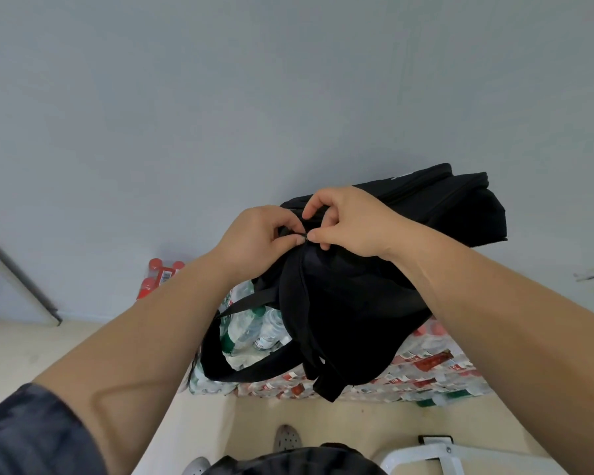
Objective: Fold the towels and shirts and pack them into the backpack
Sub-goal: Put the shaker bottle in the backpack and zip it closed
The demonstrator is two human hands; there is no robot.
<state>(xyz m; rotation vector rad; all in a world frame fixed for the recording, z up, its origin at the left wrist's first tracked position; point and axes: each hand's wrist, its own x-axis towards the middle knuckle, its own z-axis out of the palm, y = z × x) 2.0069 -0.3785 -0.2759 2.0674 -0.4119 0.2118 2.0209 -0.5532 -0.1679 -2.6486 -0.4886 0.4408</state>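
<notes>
A black backpack (350,303) rests on stacked packs of bottled water, its straps hanging down toward me. My left hand (258,234) pinches the fabric at the top of the backpack. Right beside it, my right hand (347,221) pinches a small zipper pull between thumb and forefinger. The two hands almost touch. A second black bag or folded black item (453,204) lies behind the backpack against the wall. No towels or shirts are visible.
Shrink-wrapped packs of water bottles (426,371) with red labels sit under the backpack, with green-capped bottles (254,330) to the left. Red-capped bottles (158,275) stand by the grey wall. A white frame (422,457) is at the lower right. My shoes (287,438) are on the beige floor.
</notes>
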